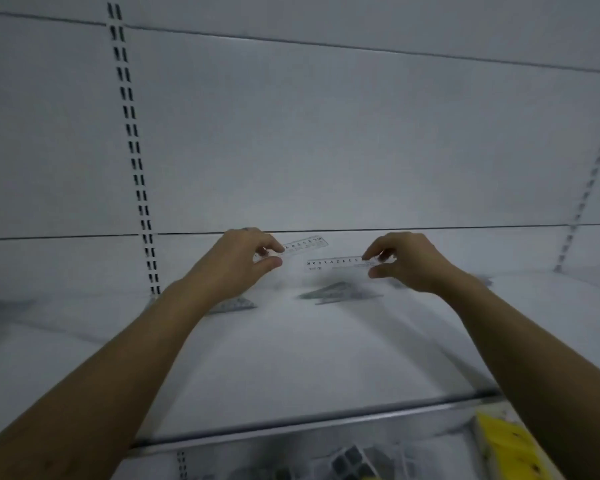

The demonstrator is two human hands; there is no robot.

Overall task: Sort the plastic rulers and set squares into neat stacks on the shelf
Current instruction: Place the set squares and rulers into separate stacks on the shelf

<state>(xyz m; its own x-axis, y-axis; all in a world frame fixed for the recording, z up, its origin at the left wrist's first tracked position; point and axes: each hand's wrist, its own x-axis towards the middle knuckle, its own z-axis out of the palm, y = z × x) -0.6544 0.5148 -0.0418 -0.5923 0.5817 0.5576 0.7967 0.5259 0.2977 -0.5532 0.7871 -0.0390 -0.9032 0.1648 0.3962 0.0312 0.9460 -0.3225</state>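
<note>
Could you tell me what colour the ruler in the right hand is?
The ruler is clear with dark numerals; head view.

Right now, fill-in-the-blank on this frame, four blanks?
1. The left hand holds ____ ruler.
2. The right hand pinches the other ruler between fingers and ____.
3. Set squares lie on the ____.
4. The pack at lower right is ____.
Missing: one; thumb; shelf; yellow.

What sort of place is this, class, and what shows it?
Probably a shop or stockroom: a white metal shelf, a slotted upright on the back panel for adjustable shelving, and what look like yellow packs stocked underneath.
</note>
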